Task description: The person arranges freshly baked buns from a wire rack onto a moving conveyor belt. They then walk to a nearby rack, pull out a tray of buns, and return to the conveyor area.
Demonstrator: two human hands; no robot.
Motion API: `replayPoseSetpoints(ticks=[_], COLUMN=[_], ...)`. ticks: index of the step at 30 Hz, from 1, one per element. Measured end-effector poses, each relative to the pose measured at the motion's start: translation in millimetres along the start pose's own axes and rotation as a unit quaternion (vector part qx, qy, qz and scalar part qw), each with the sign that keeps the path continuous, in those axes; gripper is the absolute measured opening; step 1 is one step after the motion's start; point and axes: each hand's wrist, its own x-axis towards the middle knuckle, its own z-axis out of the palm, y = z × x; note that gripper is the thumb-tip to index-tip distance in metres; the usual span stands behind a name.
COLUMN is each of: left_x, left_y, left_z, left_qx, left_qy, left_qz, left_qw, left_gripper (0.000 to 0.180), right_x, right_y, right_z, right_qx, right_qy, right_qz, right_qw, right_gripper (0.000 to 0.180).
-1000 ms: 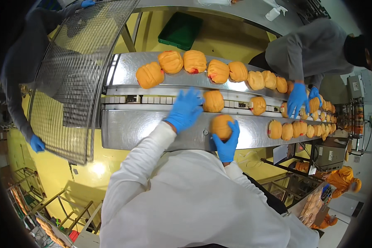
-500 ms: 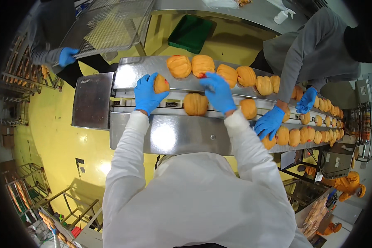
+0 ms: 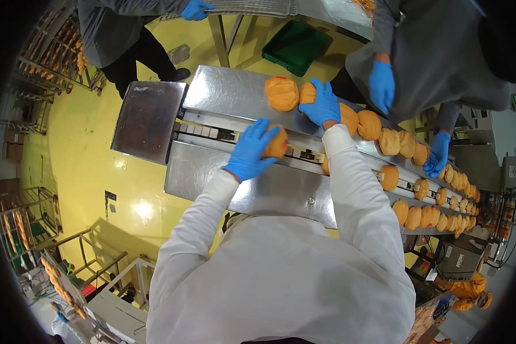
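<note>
Looked down over a yellow floor (image 3: 80,189) and straight onto a long steel conveyor table (image 3: 212,172), slanting from upper left to lower right. Faced a co-worker in grey (image 3: 424,51) across the right-hand stretch, with one gloved hand (image 3: 439,153) down by the far row; caught a second co-worker (image 3: 112,37) too, at upper left! Spotted a dark metal plate (image 3: 149,120) at the table's left end and a green crate (image 3: 295,46) on the floor beyond. Saw orange buns (image 3: 389,142) lined along both edges and down the central channel (image 3: 205,131). On to the hands, both in blue gloves! Had the left hand (image 3: 250,152) half-curled round a red-marked bun (image 3: 277,143) at the channel, with fingers over the far side and thumb along the near; could not tell whether lifted or resting. Had the right hand (image 3: 322,104) bent over a half-covered bun (image 3: 307,93) in the far row, just beside the end bun (image 3: 281,93); could not tell whether gripped or merely touched.
</note>
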Motion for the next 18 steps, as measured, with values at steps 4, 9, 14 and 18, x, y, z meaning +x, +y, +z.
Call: replayPoseSetpoints(ticks=[4, 9, 14, 18], left_x=[13.0, 48.9, 123.9, 151.1], left_y=[35.0, 25.1, -12.5, -26.2], left_z=[21.7, 11.9, 2.7, -6.2], left_qx=[0.018, -0.045, 0.151, 0.095], left_qy=[-0.057, 0.054, 0.175, 0.016], left_qz=[0.043, 0.051, 0.041, -0.070], left_qw=[0.997, 0.996, 0.972, 0.993], left_gripper=[0.078, 0.050, 0.060, 0.072], right_x=[-9.2, -27.0, -70.3, -111.0], right_y=[2.4, 12.3, -5.1, -36.8], right_z=[-5.9, -29.3, -46.1, -45.7], right_qx=[-0.006, 0.084, 0.430, 0.469], right_qy=[-0.009, 0.119, 0.126, 0.090], right_qz=[0.003, -0.024, -0.120, -0.207], right_qw=[1.000, 0.989, 0.886, 0.854], right_gripper=[0.101, 0.095, 0.092, 0.091])
